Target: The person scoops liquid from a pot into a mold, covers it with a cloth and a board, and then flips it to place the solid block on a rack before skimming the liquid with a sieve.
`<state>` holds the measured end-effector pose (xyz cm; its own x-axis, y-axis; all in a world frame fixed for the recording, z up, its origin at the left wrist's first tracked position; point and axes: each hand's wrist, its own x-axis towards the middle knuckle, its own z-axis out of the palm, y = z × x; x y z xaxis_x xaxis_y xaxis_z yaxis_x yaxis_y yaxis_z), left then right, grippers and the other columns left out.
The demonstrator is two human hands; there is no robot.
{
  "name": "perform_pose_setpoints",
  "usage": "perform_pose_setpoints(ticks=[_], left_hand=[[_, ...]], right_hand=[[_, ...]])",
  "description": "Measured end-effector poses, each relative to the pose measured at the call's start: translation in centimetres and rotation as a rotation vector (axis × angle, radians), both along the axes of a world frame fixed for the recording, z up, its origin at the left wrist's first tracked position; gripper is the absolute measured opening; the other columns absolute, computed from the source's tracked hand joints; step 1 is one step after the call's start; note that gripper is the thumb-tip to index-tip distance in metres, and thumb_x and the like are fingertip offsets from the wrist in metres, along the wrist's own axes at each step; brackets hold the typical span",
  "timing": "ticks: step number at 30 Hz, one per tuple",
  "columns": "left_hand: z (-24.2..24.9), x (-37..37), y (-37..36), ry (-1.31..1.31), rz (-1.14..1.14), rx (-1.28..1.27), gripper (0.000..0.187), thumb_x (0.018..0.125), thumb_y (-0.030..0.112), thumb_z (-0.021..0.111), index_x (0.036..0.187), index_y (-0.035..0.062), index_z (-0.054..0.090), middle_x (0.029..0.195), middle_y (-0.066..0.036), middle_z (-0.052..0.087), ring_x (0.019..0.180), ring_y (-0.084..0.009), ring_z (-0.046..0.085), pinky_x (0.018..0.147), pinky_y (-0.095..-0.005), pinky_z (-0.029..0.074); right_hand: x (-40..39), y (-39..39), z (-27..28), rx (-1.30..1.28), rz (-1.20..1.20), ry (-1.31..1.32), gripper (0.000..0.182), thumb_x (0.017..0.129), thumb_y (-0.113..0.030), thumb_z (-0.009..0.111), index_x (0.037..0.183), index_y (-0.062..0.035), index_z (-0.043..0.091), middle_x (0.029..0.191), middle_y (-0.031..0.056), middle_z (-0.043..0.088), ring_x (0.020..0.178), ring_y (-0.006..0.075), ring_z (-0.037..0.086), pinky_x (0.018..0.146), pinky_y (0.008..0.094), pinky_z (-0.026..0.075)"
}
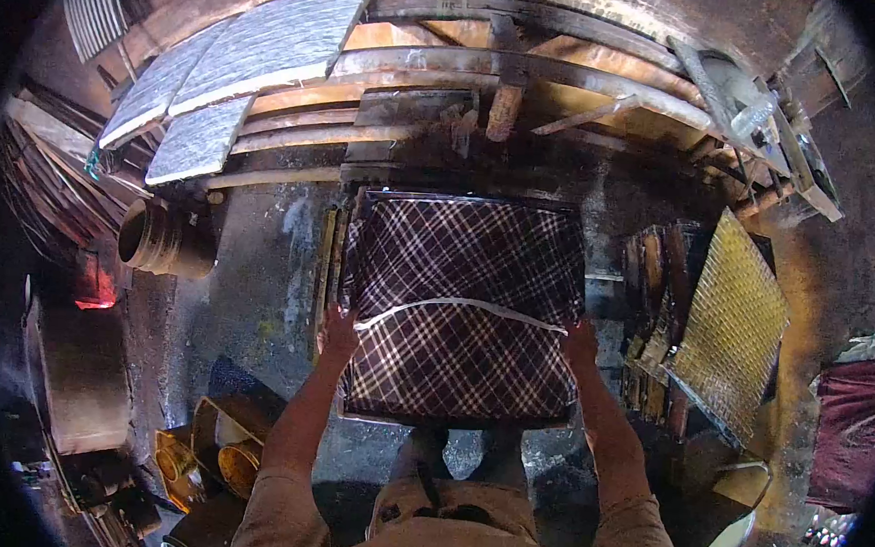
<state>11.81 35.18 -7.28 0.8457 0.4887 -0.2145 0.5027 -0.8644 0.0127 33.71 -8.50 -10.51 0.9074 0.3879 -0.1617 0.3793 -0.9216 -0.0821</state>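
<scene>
A dark plaid sheet (469, 250) with a thin white near edge (456, 302) spans the space between my two hands. Its pale edge bows away from me in the middle. Beneath and nearer to me, a matching plaid panel (461, 375) lies flat, with a dark border. My left hand (339, 330) is closed at the left end of the white edge, beside the panel's side. At the opposite end my right hand (580, 344) grips the same sheet. The undersides of both hands' fingers are hidden.
Pale grey panels (271, 48) rest on a long metal rack (420, 67) ahead. A yellow textured panel (730, 327) leans against stacked boards (656, 307) on the right. To the left lie a rusty pipe piece (164, 240) and, closer, rusty containers (211, 460).
</scene>
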Motion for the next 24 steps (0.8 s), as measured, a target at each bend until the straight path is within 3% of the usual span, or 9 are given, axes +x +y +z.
perform_pose_setpoints(ticks=[3,5,9,11,13,18,19,22,24], left_hand=[[-0.9,-0.3,0.6,-0.11,-0.029,0.005,0.025,0.073,0.01,0.051,0.097,0.0145,0.058,0.118,-0.018,0.037,0.107,-0.0348,0.04,0.082,-0.0406,0.041],[0.1,0.5,0.7,-0.108,-0.036,0.003,0.015,0.071,0.008,0.055,0.085,0.0112,0.059,0.107,-0.016,0.042,0.1,-0.0323,0.044,0.08,-0.0395,0.041],[-1.2,1.5,3.4,-0.736,-0.159,-0.175,0.006,0.073,0.002,0.056,0.077,0.0062,0.053,0.089,-0.011,0.049,0.084,-0.0245,0.051,0.067,-0.0342,0.044],[-1.1,1.5,4.7,-0.617,0.092,-0.73,0.006,0.075,0.003,0.054,0.08,0.0066,0.052,0.077,-0.009,0.055,0.072,-0.0234,0.057,0.061,-0.0352,0.045],[-0.4,2.5,6.4,-0.551,0.058,-0.669,0.009,0.074,0.006,0.057,0.081,0.0073,0.052,0.074,-0.009,0.056,0.07,-0.0229,0.058,0.06,-0.0358,0.046],[3.1,7.7,9.2,-0.326,0.173,-0.225,0.018,0.069,0.014,0.063,0.084,0.0103,0.055,0.072,-0.009,0.06,0.065,-0.0201,0.059,0.055,-0.0351,0.046],[2.7,9.4,10.4,-0.4,0.239,-0.026,0.017,0.07,0.015,0.063,0.085,0.0111,0.056,0.072,-0.009,0.061,0.065,-0.0188,0.059,0.054,-0.0338,0.046],[0.0,15.0,17.4,-0.566,0.71,-0.887,0.019,0.076,0.025,0.058,0.086,0.0089,0.059,0.075,-0.005,0.063,0.065,-0.0154,0.06,0.053,-0.0282,0.046],[3.3,19.4,18.3,-0.691,0.607,-1.089,0.021,0.08,0.026,0.053,0.089,0.0073,0.059,0.078,-0.002,0.063,0.067,-0.0151,0.06,0.056,-0.0259,0.046]], right_hand=[[0.1,0.5,0.4,-0.144,0.087,-0.14,0.024,0.078,-0.016,0.05,0.099,-0.0042,0.052,0.097,0.0174,0.047,0.089,0.0302,0.049,0.069,0.0383,0.045],[0.5,0.8,0.7,0.157,-0.197,-0.058,0.021,0.075,-0.015,0.053,0.093,-0.0067,0.053,0.097,0.0159,0.047,0.091,0.0336,0.049,0.071,0.0403,0.044],[2.5,-0.7,4.9,0.03,0.207,0.29,0.013,0.075,-0.012,0.055,0.087,-0.0074,0.05,0.091,0.0104,0.052,0.087,0.0312,0.052,0.071,0.0425,0.043],[4.1,-1.9,5.2,0.097,0.066,0.476,0.019,0.075,-0.012,0.057,0.091,-0.0061,0.049,0.088,0.0129,0.055,0.084,0.0302,0.054,0.069,0.0421,0.044],[6.3,-2.6,5.0,0.314,0.159,0.384,0.02,0.077,-0.013,0.056,0.093,-0.0044,0.048,0.086,0.0153,0.056,0.081,0.0314,0.056,0.067,0.0409,0.045],[14.0,-0.9,6.3,-0.005,0.018,0.184,0.022,0.078,-0.019,0.054,0.094,-0.0055,0.049,0.092,0.0172,0.054,0.084,0.0322,0.055,0.07,0.0404,0.046],[16.7,-1.4,3.7,0.116,0.063,-0.124,0.021,0.079,-0.021,0.052,0.092,-0.0052,0.05,0.091,0.0173,0.054,0.083,0.0322,0.055,0.068,0.0417,0.046],[24.3,-0.4,1.8,0.457,0.079,-0.439,0.023,0.081,-0.026,0.046,0.085,-0.0044,0.052,0.082,0.0143,0.056,0.074,0.0291,0.056,0.06,0.0429,0.046],[29.3,1.3,5.3,1.285,-0.185,0.434,0.02,0.08,-0.022,0.048,0.089,-0.0057,0.053,0.079,0.011,0.056,0.071,0.0234,0.056,0.056,0.0365,0.046]])
